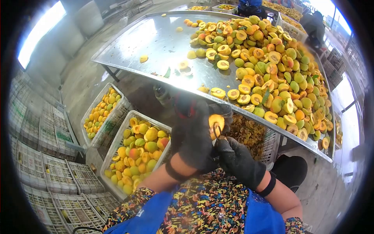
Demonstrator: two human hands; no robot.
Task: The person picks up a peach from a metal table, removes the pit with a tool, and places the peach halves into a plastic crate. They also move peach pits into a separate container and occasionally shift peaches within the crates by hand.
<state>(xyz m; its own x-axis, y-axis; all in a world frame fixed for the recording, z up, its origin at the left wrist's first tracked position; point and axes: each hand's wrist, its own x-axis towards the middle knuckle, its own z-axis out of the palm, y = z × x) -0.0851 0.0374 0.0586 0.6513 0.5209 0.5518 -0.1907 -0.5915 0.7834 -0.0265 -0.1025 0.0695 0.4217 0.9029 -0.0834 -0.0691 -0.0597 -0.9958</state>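
Both hands wear dark gloves and meet in front of my body, at the near edge of the metal table (pixel 128 67). My left hand (pixel 196 130) is closed around a halved yellow fruit (pixel 215 124), its cut face showing. In my right hand (pixel 239 158) is a thin dark curved tool (pixel 218 129), whose tip touches the middle of the cut face. Part of the left glove is blurred. A large heap of halved yellow-green fruit (pixel 288 74) lies on the table just beyond my hands.
Below my left arm stands a white crate of fruit (pixel 110 171), with another crate (pixel 126 108) behind it. A crate (pixel 269 150) of brownish pieces sits under the table edge. Stacked crates (pixel 56 173) line the left. People (pixel 251 8) are at the far side.
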